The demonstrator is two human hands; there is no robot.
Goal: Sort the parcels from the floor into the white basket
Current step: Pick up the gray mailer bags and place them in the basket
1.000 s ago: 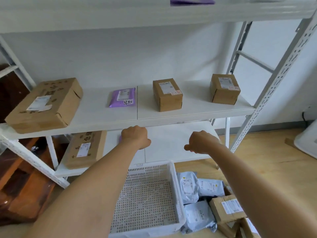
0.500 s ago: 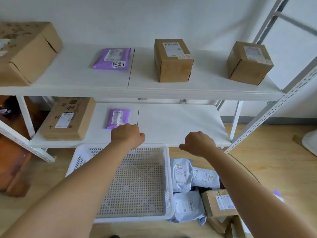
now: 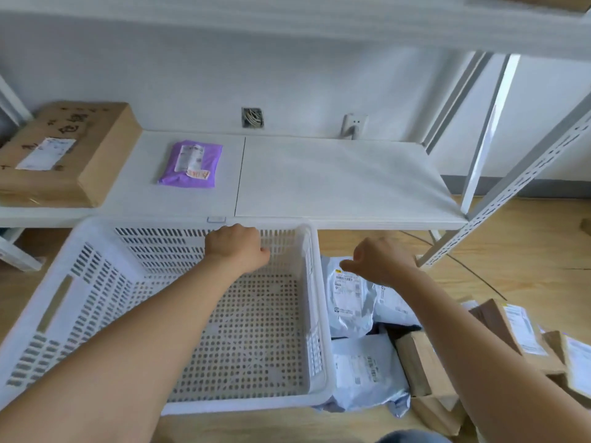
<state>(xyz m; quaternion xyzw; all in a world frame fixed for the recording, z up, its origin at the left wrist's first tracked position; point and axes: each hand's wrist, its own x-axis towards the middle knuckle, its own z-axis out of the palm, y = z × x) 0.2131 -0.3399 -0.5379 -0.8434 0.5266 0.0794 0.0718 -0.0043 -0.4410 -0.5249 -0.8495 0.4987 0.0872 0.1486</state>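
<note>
Lying on the floor just to the right of the white basket, the parcels are waiting in a loose heap: grey poly mailers are pressing against the basket's right wall, and brown cardboard boxes are sitting further right of it. The basket itself is showing only its perforated bottom, so the sorting is, by my reading, not yet begun. The right hand is hovering above the topmost grey mailer, just outside the basket's right rim, fingers loosely curled and gripping nothing, with one finger sticking out toward the basket. The left hand is floating over the basket's far wall, curled into a fist and holding nothing. The right hand is clearly the nearer one: the mailer is lying directly below it, long axis running roughly parallel to the basket's right wall. A short reach down is probably all that is needed, then a carry leftward over the rim.
</note>
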